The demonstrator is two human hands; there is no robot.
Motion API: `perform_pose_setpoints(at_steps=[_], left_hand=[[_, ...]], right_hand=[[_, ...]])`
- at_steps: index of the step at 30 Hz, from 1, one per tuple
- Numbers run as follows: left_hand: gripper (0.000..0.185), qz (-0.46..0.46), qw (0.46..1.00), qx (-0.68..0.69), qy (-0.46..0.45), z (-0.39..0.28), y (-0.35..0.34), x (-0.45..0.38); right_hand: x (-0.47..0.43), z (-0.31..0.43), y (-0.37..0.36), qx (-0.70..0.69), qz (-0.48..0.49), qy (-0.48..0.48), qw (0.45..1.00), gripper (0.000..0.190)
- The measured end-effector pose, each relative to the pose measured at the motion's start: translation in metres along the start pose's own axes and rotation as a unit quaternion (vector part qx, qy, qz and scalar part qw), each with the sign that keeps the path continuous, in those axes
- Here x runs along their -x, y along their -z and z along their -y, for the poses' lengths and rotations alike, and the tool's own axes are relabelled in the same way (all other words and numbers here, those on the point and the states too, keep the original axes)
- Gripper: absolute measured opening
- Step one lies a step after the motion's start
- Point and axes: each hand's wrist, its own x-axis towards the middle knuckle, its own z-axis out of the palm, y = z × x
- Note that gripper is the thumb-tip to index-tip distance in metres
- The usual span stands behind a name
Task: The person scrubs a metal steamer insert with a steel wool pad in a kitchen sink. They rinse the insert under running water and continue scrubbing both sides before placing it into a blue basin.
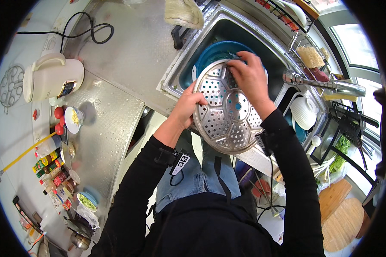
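Observation:
A round metal steamer plate with many holes (228, 109) is tilted over the near edge of the sink (212, 24). My left hand (186, 107) grips its left rim, thumb on the perforated face. At the plate's upper part is my right hand (251, 75), its fingers bent and pinched together near the rim; whether they hold something small I cannot tell. Behind the plate, a blue plastic basin (223, 48) stands in the sink, partly hidden by the plate and my right hand. The metal faucet spout (325, 84) reaches in from the right.
A white ribbed bowl (304, 112) lies right of the sink, near a black rack (328, 144). Wooden cutting boards (342, 221) stand at lower right. On the metal counter (112, 106) at left are a cream electric kettle (56, 75), tomatoes (59, 112), bowls and several bottles.

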Motion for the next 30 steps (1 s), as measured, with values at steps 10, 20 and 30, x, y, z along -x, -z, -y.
perform_pose_setpoints(at_steps=[10,20,30], left_hand=[[0.063,0.003,1.0,-0.006,-0.018,0.0,-0.004,-0.008],[0.06,0.003,0.999,-0.042,-0.017,0.0,-0.006,-0.012],[0.062,-0.005,0.999,-0.044,0.003,-0.001,0.0,-0.016]], right_hand=[[0.003,0.004,-0.012,-0.06,0.022,-0.017,0.998,0.027],[0.004,0.015,-0.014,-0.058,0.026,0.031,0.998,0.022],[0.005,0.025,-0.015,-0.081,0.071,0.069,0.992,0.026]])
